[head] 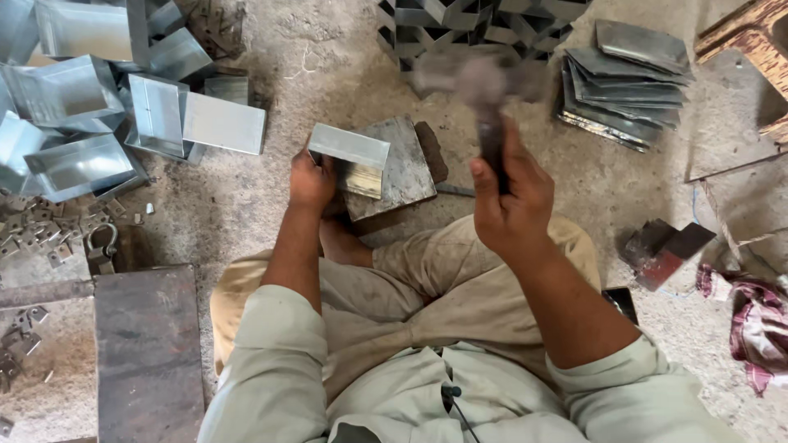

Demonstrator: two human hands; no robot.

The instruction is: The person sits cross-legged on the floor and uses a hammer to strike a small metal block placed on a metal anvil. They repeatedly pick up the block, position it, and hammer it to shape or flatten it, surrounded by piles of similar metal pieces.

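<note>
My right hand (pixel 510 201) grips the dark handle of a hammer (pixel 483 82), raised above the floor; its head is blurred with motion. My left hand (pixel 312 179) holds a bent piece of shiny sheet metal (pixel 349 148) against a square steel block (pixel 402 168) that rests on the ground in front of my crossed legs. The hammer head hangs above and to the right of the block.
Folded sheet-metal boxes (pixel 82 123) lie heaped at the left. A stack of flat metal sheets (pixel 628 82) sits at the upper right, more folded pieces (pixel 443 20) at the top. A dark steel slab (pixel 148 349) lies at the lower left, small metal clips (pixel 37 234) beside it, a cloth (pixel 755 324) at right.
</note>
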